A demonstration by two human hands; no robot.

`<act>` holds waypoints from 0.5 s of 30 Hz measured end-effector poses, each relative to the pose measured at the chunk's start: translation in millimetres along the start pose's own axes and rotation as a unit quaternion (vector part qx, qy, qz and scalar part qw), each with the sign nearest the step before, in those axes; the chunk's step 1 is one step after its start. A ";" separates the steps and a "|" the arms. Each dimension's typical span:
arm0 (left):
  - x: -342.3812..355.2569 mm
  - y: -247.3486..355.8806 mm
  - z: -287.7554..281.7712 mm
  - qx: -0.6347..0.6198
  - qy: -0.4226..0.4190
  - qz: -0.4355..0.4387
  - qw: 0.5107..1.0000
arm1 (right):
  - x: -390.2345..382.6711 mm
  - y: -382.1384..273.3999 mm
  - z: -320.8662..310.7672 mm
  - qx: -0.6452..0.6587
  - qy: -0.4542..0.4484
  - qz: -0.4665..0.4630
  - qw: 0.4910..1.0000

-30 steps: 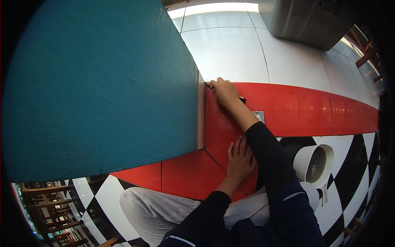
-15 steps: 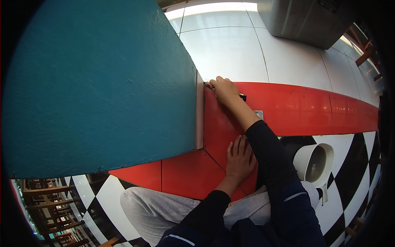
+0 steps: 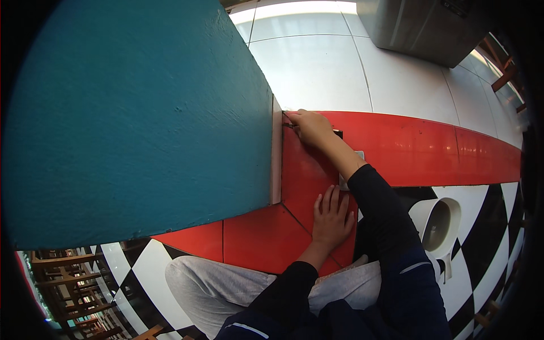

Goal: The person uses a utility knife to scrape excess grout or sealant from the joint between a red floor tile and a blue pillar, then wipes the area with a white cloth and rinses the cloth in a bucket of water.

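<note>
Beside the corner of the blue wall point(image 3: 141, 113) and its pale skirting strip point(image 3: 276, 158), my right hand point(image 3: 311, 127) grips a small dark tool point(image 3: 290, 124) against the edge of the red tiles point(image 3: 413, 144). The tool's far end is at the corner; much of it is hidden by my fingers. My left hand point(image 3: 331, 221) lies on the red tile nearer my body, fingers spread and holding nothing. A small pale grey item point(image 3: 343, 181) sits partly under my right forearm, too hidden to name.
A white plastic dipper point(image 3: 450, 224) stands on black-and-white tiles point(image 3: 487, 226) beside my right knee. A large grey metal box point(image 3: 413, 31) sits on white tiles point(image 3: 306, 68) at the back. Wooden chairs point(image 3: 62, 277) show at the left and far right edges.
My right hand and forearm have shifted slightly right from the corner, showing more of the pale grey item beneath. My left hand stays on the tile.
</note>
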State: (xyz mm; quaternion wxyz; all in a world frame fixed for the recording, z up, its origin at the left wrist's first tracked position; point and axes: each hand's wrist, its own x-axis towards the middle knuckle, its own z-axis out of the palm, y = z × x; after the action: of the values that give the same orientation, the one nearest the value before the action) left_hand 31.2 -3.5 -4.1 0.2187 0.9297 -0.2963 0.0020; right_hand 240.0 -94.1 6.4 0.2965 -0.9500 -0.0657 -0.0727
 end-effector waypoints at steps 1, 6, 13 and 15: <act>1.2 -0.4 0.4 0.002 0.002 0.002 1.000 | 6.6 -0.3 -2.3 -0.025 -0.009 0.021 0.999; 3.1 1.0 0.4 -0.004 0.003 0.005 1.000 | -1.7 0.9 6.3 -0.003 0.056 0.024 0.998; 2.0 0.0 -0.7 -0.003 -0.013 -0.003 1.000 | -5.4 -7.0 -5.4 -0.020 -0.012 0.032 0.999; 2.4 -1.9 -0.7 -0.003 0.003 -0.003 1.000 | -11.4 -13.8 -2.4 -0.031 -0.020 0.035 0.999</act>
State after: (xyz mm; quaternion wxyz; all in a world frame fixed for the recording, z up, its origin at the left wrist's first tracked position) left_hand 34.3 -3.2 -4.0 0.2224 0.9298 -0.2932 0.0037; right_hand 226.3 -85.2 13.9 0.2680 -0.9617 -0.0363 -0.0451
